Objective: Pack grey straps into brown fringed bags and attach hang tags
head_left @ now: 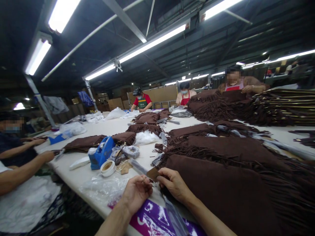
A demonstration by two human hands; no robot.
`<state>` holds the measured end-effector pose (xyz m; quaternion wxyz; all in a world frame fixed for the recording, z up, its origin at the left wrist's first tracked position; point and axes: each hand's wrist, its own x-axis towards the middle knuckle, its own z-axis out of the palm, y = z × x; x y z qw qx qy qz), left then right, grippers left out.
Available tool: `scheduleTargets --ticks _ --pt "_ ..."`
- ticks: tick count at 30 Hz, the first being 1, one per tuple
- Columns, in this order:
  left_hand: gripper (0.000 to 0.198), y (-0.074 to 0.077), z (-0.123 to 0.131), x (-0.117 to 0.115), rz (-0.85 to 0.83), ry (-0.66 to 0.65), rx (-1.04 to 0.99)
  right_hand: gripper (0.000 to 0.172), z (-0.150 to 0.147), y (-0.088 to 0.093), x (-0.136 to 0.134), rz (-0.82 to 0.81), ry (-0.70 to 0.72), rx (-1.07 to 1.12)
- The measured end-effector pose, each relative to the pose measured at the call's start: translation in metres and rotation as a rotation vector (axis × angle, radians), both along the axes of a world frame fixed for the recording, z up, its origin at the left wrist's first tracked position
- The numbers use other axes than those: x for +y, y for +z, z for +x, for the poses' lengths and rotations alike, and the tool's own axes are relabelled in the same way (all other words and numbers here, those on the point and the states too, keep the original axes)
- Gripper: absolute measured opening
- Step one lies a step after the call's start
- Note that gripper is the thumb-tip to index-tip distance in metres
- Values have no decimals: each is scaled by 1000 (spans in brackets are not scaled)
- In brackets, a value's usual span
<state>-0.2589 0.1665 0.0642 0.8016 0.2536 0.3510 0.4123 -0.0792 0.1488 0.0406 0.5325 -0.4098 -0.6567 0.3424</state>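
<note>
Near the table's front edge, my left hand (138, 192) has its fingers curled together at a thin string or small end piece, too small to make out. Close on its right, my right hand (173, 183) pinches a small brown tag (153, 174) between thumb and fingers. Beneath both hands lies a purple and magenta plastic sheet (150, 216), with a clear plastic-wrapped strip (176, 218) across it. Large dark brown fringed fabric pieces (211, 186) are stacked just right of my right hand.
A blue tape dispenser (101, 152), a white tape roll (107, 168) and clear plastic (103, 186) lie left of centre. White bundles (147, 137) and brown fringed stacks (145, 118) stand farther back. People sit around the white table (73, 164), one close at left.
</note>
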Motion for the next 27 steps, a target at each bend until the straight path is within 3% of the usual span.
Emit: scheduleTargets --ticks 5,7,9,12,14,17,19,22,24,27 --pt "9 6 2 -4 -100 56 -185 12 -2 3 -1 1 21 -21" --pt "11 7 2 -5 -84 98 -122 15 -3 5 -2 66 -17 -152" --pt "13 8 1 -5 16 153 66 19 -5 7 -4 120 -71 -316" --pt "16 14 3 -11 427 115 545 20 -9 6 -4 154 -103 -560" --pt "18 24 5 -18 761 -47 860 18 -11 3 -3 146 -98 -640" --pt "26 41 4 -29 1155 -304 1030 15 -10 0 -1 131 -110 -637" --pt "31 45 1 -30 1322 -273 1080 15 -7 -2 0 139 -105 -560" --pt "38 34 -5 -24 1351 -118 1271 13 -3 -3 0 156 -86 -442" --pt "41 23 -5 -18 1301 -112 1346 12 -1 -2 -1 161 -70 -421" --pt "19 18 -7 -12 1267 -109 1338 14 3 1 -4 165 -26 -411"
